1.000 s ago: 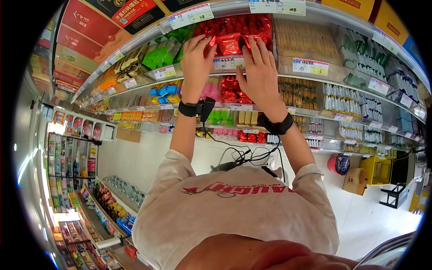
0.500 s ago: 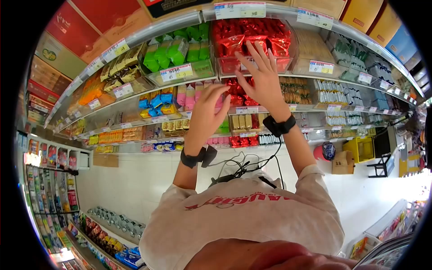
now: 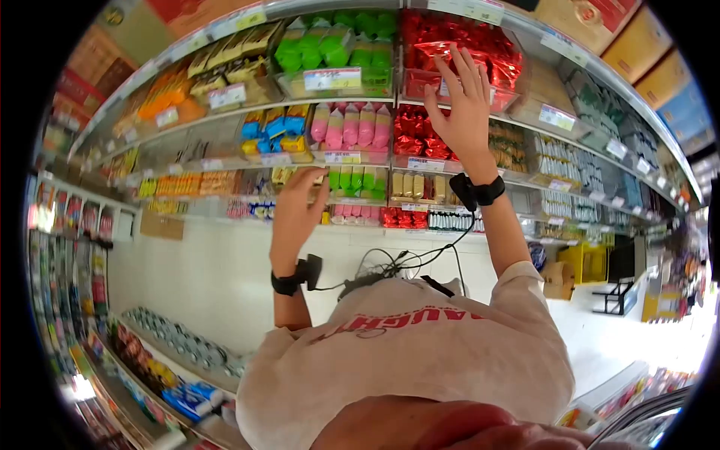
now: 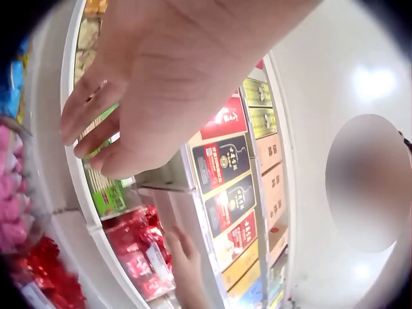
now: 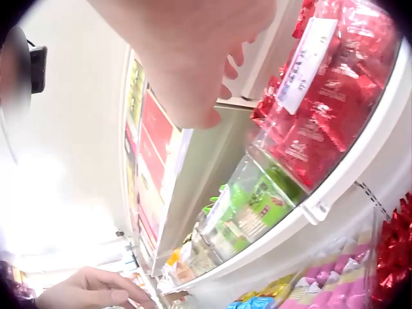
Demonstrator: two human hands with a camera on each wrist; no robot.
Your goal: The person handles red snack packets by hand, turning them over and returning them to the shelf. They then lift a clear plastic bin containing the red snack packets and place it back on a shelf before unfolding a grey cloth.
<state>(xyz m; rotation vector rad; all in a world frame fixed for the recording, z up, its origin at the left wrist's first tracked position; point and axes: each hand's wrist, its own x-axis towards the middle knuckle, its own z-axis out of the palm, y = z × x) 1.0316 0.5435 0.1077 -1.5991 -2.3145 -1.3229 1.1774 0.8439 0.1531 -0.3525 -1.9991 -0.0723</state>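
Note:
My right hand is at the front of a clear bin on the top shelf in the head view, fingers spread and fairly straight. Behind its fingertips lie red foil packets. The right wrist view shows that hand beside the red packets and their price label. Lower and to the left, my left hand hangs with loosely bent fingers and holds nothing. It overlaps the lower shelves, near green packets. Pink packets stand in the row above it.
Green packets fill the bin left of the red ones. Blue and yellow packets sit one shelf lower. Price labels line the shelf edges. Black cables hang before the body. A yellow crate stands right.
My left hand has come off the red packets and dropped down and left. The right hand has stayed near their bin, its fingers spreading. The head view has shifted, bringing more bins in.

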